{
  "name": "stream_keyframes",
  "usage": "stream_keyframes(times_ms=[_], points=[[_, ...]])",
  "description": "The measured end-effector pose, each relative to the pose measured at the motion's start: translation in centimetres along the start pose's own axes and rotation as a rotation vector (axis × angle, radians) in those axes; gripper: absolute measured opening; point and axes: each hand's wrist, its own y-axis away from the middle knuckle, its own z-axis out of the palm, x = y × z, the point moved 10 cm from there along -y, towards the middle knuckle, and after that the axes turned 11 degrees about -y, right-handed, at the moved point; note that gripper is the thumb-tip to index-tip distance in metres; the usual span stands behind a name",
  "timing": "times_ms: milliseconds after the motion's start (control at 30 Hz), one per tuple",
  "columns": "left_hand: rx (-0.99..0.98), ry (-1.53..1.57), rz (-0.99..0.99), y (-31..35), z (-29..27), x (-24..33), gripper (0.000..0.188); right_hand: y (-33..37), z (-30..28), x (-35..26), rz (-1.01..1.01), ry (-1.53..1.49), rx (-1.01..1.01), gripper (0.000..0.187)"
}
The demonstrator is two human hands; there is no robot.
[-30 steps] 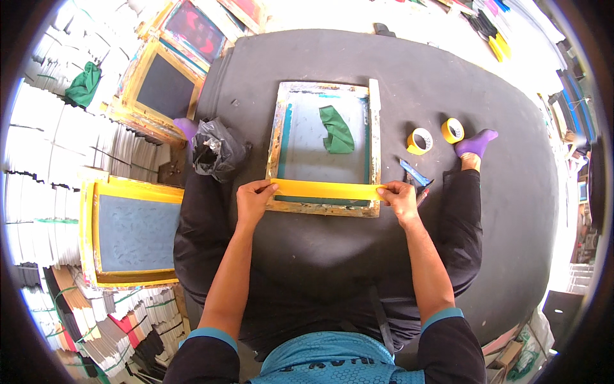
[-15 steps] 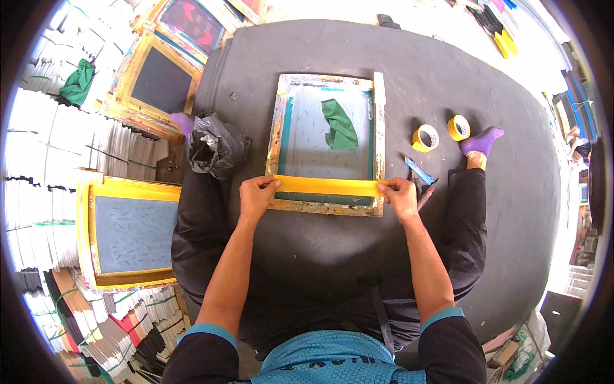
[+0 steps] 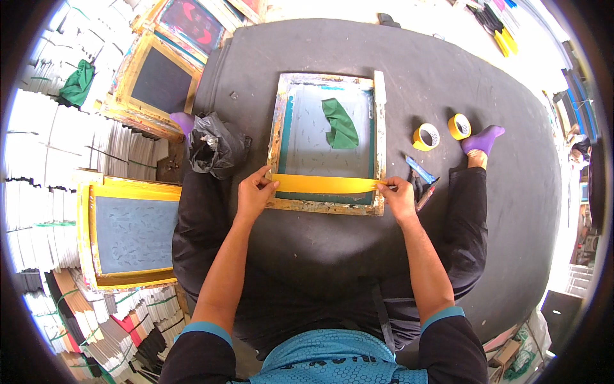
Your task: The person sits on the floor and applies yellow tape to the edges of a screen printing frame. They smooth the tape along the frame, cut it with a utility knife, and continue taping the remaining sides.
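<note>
Head view: a dark surface fills the middle of the frame. At upper center lies a wood-framed screen; left of center, a black plastic bag. Mid-frame, a yellow tape strip spans the screen's lower part, pinched at its left end by the left hand's grip, at its right end by the right hand's. Green cloth lies on the mesh; two tape rolls rest right of center.
</note>
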Motion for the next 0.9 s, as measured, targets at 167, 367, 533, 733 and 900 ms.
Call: stream_keyframes(times_ms=[167,367,533,733,900], points=[[0.004,-0.050,0.086,-0.3,-0.4,-0.5,0.043,0.3,0.7,0.3,0.098,-0.126,-0.051,0.022],[0.015,-0.258,0.157,0.6,-1.0,2.9,0.028,0.9,0.2,-0.1,0.018,0.035,-0.020,0.024],[0.028,-0.517,0.399,1.3,-0.8,4.9,0.021,1.9,0.6,-3.4,-0.089,0.127,0.042,0.026],[0.072,-0.523,0.642,1.0,-0.9,6.9,0.007,1.3,1.0,-4.6,-0.214,0.068,0.012,0.015],[0.040,-0.483,0.639,0.8,-0.6,6.1,0.010,1.4,1.5,-5.2,-0.328,0.058,-0.116,0.009]])
